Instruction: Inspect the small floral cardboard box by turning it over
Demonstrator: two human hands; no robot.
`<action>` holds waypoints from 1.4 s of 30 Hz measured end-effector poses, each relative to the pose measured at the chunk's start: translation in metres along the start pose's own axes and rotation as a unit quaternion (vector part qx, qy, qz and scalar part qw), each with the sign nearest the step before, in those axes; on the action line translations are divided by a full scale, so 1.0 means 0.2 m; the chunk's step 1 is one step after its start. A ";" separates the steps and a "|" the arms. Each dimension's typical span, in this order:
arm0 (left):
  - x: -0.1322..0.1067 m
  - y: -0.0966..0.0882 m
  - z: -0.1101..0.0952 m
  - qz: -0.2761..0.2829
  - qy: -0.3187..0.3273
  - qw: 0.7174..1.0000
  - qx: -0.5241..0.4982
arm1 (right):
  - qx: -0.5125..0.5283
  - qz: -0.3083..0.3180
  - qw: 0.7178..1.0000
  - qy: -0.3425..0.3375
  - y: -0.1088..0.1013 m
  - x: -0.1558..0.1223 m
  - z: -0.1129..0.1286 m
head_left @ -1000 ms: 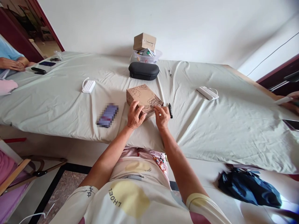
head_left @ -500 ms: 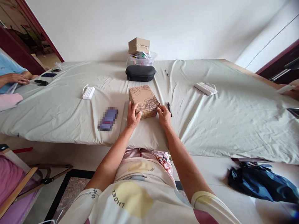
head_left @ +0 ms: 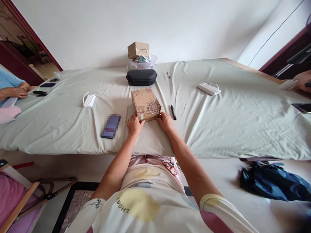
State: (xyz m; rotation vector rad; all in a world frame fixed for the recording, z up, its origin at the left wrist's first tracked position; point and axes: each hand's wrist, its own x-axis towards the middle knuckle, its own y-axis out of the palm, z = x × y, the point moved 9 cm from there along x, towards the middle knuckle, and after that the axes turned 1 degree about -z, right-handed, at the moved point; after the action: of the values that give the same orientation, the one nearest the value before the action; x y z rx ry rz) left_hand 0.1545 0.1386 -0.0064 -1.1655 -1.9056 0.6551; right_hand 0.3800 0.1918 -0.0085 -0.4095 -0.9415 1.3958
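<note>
A brown cardboard box printed with rose outlines [head_left: 145, 103] stands on the cloth-covered table [head_left: 218, 129] in front of me. My left hand [head_left: 134, 124] grips its near left corner, fingers curled against the side. At the near right corner, my right hand [head_left: 165, 121] presses the box with its fingers closed on it. A black marker [head_left: 173, 112] lies just right of my right hand. A dark phone [head_left: 110, 126] lies left of my left hand.
Behind the box lie a black zip case [head_left: 141, 77], a clear tub of small items [head_left: 142, 62] with a taped cardboard box [head_left: 138, 49] on it, and a small pen [head_left: 168, 75]. White pouches [head_left: 88, 100] [head_left: 208, 88] lie left and right. Other people's hands [head_left: 17, 92] [head_left: 302, 81] rest at both table ends.
Both hands slid from the top of the rose box down to its near corners. The box turned so that it now lies square to me.
</note>
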 end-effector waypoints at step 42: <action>-0.03 -0.05 -0.04 -0.136 0.151 0.958 -0.203 | 0.313 -0.320 0.893 -0.054 -0.28 -0.09 -0.05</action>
State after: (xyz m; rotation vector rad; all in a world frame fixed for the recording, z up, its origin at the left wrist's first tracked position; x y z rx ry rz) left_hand 0.1582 0.1283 0.0036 -1.1385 -1.9302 -0.0708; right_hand 0.4255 0.1676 0.0215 0.4434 -0.5762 1.0270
